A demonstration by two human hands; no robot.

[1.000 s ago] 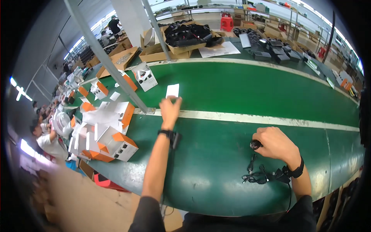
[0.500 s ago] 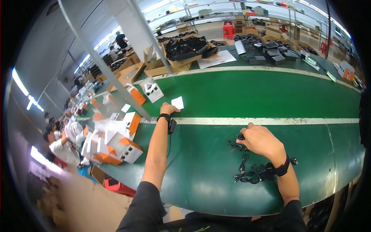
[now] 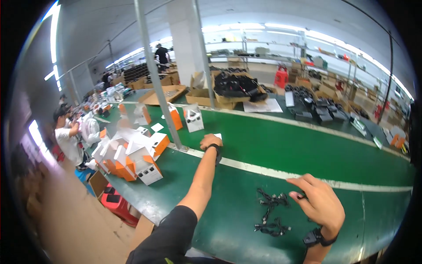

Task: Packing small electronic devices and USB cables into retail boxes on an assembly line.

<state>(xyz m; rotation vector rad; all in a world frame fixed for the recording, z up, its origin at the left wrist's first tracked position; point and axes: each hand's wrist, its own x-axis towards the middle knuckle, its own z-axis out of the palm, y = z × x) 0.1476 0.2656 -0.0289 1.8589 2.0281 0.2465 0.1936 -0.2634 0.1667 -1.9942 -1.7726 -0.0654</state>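
My left hand reaches far across the green bench, fingers curled at a small white paper slip. Most of the slip is hidden behind the hand. My right hand is raised over the near part of the bench, its fingers bent. A small black piece, apparently a coiled cable, shows between thumb and fingers. Left of it on the bench lie a bundle of black cables and another cable bundle. Beyond my left hand stands an open white box.
Several open white-and-orange boxes crowd the bench at left, beside a metal post. A pale strip runs along the bench. Behind are a carton of black items and dark devices. A person sits far left.
My view has swung left and up. My right hand has lifted away from the cable bundles, uncovering more of them. My left hand now covers more of the white slip.
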